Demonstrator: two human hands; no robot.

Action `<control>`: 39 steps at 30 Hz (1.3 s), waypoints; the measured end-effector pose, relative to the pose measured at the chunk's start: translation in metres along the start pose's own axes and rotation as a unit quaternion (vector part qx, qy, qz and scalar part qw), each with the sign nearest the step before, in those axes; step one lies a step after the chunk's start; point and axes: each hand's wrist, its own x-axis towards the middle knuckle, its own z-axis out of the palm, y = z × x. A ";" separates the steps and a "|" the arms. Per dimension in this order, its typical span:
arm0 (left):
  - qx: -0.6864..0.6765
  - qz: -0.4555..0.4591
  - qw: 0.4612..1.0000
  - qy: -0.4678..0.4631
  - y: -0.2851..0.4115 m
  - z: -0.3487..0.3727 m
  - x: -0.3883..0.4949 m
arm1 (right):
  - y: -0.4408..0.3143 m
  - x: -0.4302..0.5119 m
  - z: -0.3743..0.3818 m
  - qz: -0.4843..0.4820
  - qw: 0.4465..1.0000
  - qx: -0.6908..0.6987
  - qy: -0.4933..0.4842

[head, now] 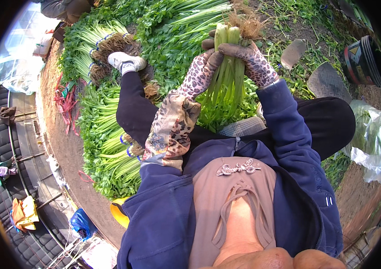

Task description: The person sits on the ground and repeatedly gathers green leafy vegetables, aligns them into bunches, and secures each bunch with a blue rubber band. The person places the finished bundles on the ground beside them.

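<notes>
Both my hands wear gloves with leopard print and dark, soiled fingers. They hold a bunch of celery upright before me, with its leaves hanging down toward my lap. My left hand grips the stalks from the left near the base. From the right, my right hand closes around them, its fingers meeting the left thumb area. Pale, fibrous roots stick out at the top right of the bunch. Beyond the hands lies a pile of loose celery on the ground.
Celery bundles with blue ties lie beyond my white shoe; more celery is at left. A black bucket, a dark flat plate and a clear plastic bag are at right. Another person is partly visible.
</notes>
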 end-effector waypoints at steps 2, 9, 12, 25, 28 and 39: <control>0.023 -0.073 0.997 -0.003 -0.005 -0.007 -0.001 | 0.019 0.010 -0.007 -0.013 1.000 -0.005 0.002; 0.367 -0.183 0.899 -0.154 -0.018 -0.059 -0.040 | -0.041 0.001 -0.033 -0.175 0.964 0.183 0.084; 0.408 -0.289 0.862 -0.082 -0.032 -0.106 -0.058 | -0.035 0.008 -0.086 -0.185 0.954 0.136 0.195; 0.247 0.070 0.949 0.182 -0.019 0.034 0.018 | 0.028 0.025 -0.039 -0.116 0.971 -0.012 0.207; 0.170 0.153 0.951 0.206 -0.023 0.043 0.027 | 0.022 0.022 -0.029 -0.123 0.975 -0.022 0.182; -0.311 0.274 0.904 0.104 0.059 -0.114 -0.061 | 0.016 0.016 -0.117 -0.051 0.926 0.031 0.373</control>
